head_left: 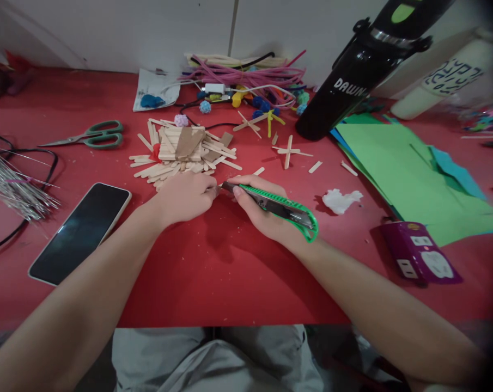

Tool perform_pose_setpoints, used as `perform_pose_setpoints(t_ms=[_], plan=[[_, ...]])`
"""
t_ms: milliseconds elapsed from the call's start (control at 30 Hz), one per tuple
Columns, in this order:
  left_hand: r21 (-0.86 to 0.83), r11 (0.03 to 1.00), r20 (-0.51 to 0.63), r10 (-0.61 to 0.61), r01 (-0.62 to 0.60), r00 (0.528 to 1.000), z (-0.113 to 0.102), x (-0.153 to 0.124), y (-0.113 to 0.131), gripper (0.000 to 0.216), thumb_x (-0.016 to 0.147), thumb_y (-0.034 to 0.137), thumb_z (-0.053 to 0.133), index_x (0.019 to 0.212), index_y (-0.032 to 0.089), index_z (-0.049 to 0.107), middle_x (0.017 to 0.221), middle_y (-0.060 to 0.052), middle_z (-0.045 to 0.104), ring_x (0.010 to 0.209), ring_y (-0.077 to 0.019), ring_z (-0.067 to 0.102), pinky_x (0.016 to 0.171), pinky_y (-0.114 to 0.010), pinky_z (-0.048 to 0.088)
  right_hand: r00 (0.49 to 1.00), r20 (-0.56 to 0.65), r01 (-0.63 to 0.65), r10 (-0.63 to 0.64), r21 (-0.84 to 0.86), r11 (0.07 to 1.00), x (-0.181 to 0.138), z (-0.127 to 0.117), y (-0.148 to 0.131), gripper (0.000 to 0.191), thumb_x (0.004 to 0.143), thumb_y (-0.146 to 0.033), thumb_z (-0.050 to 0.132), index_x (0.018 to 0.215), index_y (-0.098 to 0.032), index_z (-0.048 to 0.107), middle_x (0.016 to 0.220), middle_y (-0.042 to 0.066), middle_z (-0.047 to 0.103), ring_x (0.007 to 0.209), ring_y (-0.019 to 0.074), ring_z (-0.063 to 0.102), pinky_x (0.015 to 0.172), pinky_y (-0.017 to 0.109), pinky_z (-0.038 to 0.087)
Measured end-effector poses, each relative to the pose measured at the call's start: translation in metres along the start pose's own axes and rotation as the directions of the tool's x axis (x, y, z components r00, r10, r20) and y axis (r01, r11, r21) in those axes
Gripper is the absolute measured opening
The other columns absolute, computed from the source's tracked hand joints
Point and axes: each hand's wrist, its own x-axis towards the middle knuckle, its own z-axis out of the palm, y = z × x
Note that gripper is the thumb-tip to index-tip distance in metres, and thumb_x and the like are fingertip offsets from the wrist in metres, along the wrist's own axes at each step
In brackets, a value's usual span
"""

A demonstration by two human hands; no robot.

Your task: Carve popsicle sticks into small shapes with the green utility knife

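Close beside the clenched left hand (189,197), the right hand (259,213) grips a green cutter (277,204).

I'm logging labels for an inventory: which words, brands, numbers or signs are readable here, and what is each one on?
"DAWN": white capitals on the tall black cylindrical bottle; anything after the N is unclear.
Unreadable: dark markings on the white cylindrical bottle, too blurred.
Unreadable: small gold label on the purple plastic socket box, too small.
No text discernible on the green-and-black utility knife.
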Motion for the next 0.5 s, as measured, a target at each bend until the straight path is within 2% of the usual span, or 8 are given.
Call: perform_pose_setpoints(t_ms=[500], plan=[[0.008,1.0,0.028,0.007,-0.007,1.0,-0.0009,0.0,-0.0009,0.031,0.093,0.039,0.04,0.077,0.023,0.062,0.092,-0.008,0.075,0.089,-0.0271,0.068,0.067,-0.035,0.038,0.998,-0.052,0.045,-0.046,-0.022,0.999,-0.0001,0.0037,-0.0008,0.023,0.099,-0.038,0.059,0.107,-0.023,0.074,0.101,0.003,0.078,0.087,0.0163,0.074,0.086,0.031,0.062]])
